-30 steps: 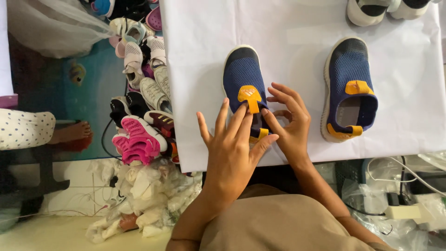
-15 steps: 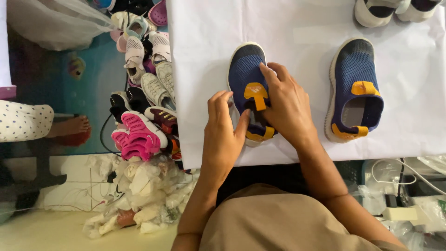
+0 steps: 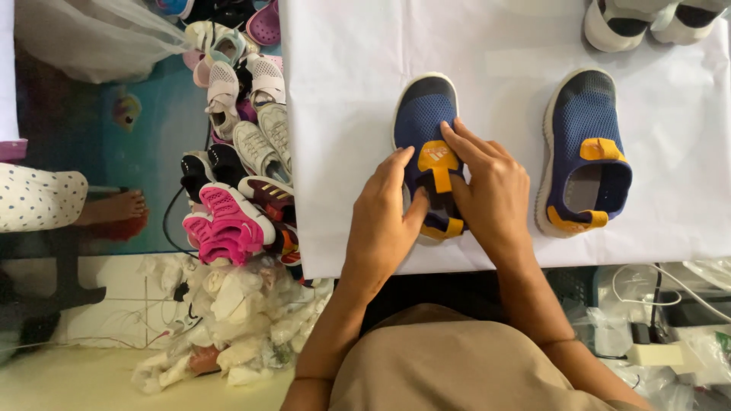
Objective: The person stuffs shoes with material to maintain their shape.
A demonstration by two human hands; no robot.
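Navy slip-on shoe point(image 3: 423, 114) lay toe-away on white table sheet point(image 3: 343, 114), left of its mate point(image 3: 582, 144). Pinned by left hand point(image 3: 384, 221), fingers curled at heel side; right hand point(image 3: 487, 190) spread flat over yellow strap point(image 3: 436, 158), apparently pressing it down.

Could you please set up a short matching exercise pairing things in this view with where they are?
1. blue shoe with yellow strap
2. second blue shoe
3. pink sandals
4. white shoes

a. on the floor beside the table
b. at the table's far edge
c. under both hands
d. alone on the white cloth, untouched

Pairs: 1-c, 2-d, 3-a, 4-b
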